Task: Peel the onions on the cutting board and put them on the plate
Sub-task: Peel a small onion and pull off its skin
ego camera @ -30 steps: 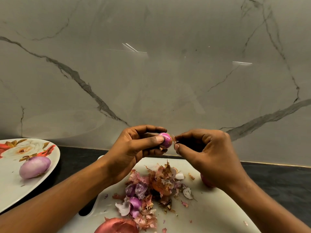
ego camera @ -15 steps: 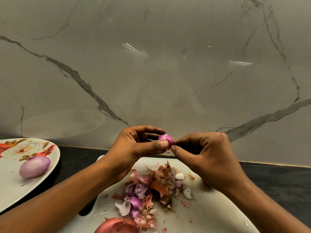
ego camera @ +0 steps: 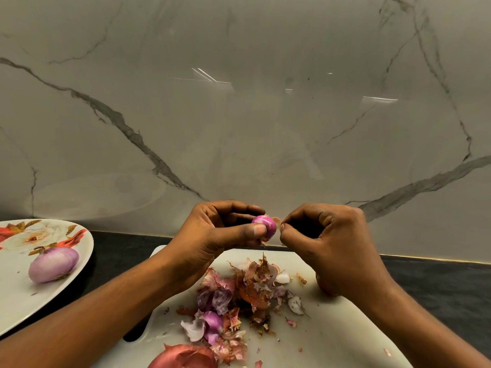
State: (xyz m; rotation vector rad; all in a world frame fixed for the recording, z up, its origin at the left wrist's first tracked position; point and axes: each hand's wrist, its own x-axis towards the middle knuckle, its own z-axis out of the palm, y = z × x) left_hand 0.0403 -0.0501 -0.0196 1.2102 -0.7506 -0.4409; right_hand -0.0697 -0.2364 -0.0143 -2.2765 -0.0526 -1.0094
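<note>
The left hand [ego camera: 212, 236] grips a small onion [ego camera: 264, 224] between the thumb in front and the curled fingers behind. The right hand [ego camera: 333, 243] is curled, with its thumb and forefinger tips pinched narrowly on a flake [ego camera: 276, 220] of skin at the onion's right side. Both hands are raised above the far edge of the board [ego camera: 337, 338], near the foot of the wall [ego camera: 239, 115].

The small onion is roundish, pink and glossy. Dry shreds hang from its lower end, so its axis stands about upright.

The plate [ego camera: 86, 251], printed with flowers, lies to the left, and a strip of dark counter [ego camera: 119, 258] separates its rim from the board. On it a peeled onion [ego camera: 53, 264] lies on its side, its long axis running left to right with the right end a little farther away.

The peels [ego camera: 239, 296] are heaped in the middle of the board, with white surface showing to their right. A red onion [ego camera: 183, 357] still in its skin sits at the board's near edge, cut off by the frame. A reddish shape [ego camera: 322, 286] shows under the right hand, mostly hidden. The counter also runs along to the right of the board up to the wall.
</note>
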